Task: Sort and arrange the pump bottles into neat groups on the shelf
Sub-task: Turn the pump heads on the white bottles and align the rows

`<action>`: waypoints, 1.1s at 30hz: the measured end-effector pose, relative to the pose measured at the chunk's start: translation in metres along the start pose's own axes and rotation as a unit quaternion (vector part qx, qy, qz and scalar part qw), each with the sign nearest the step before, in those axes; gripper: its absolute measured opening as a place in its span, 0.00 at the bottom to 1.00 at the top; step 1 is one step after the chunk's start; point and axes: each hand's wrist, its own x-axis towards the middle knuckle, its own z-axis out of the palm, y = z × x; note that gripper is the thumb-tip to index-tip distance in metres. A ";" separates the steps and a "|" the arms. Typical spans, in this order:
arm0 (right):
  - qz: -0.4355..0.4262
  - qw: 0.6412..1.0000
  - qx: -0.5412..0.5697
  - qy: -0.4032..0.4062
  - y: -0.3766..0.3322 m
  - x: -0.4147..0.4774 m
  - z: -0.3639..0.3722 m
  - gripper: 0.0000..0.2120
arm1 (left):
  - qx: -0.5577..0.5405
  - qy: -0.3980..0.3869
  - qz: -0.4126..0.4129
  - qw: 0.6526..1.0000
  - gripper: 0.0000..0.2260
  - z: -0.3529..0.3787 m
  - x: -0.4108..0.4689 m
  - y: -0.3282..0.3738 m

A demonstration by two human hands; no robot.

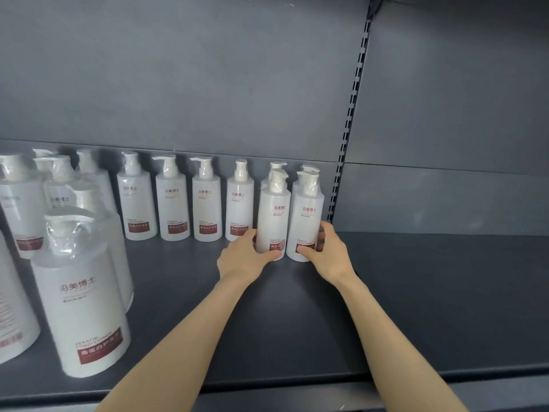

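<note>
Left hand [246, 257] grips the base of one front bottle [271, 215], and right hand [329, 254] grips its neighbour [306, 224]. Both stand upright at the shelf [297, 322] right end, just ahead of the back row [206, 203]. Risk: low grip on tall bottles, so a hard shove likely tips them into that row.

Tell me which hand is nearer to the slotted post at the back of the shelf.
Right. The right hand grips the right bottle, just in front of the foot of the slotted post; the left hand grips the left bottle, farther to the left.
</note>
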 end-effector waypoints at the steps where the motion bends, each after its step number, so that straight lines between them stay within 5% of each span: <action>1: -0.001 1.000 -0.001 0.000 0.000 0.000 0.000 0.30 | -0.003 0.002 0.001 1.000 0.27 0.000 -0.001 0.000; 33: -0.005 1.000 0.011 -0.002 0.005 0.002 0.000 0.32 | 0.002 -0.016 0.002 1.000 0.19 -0.005 -0.005 0.002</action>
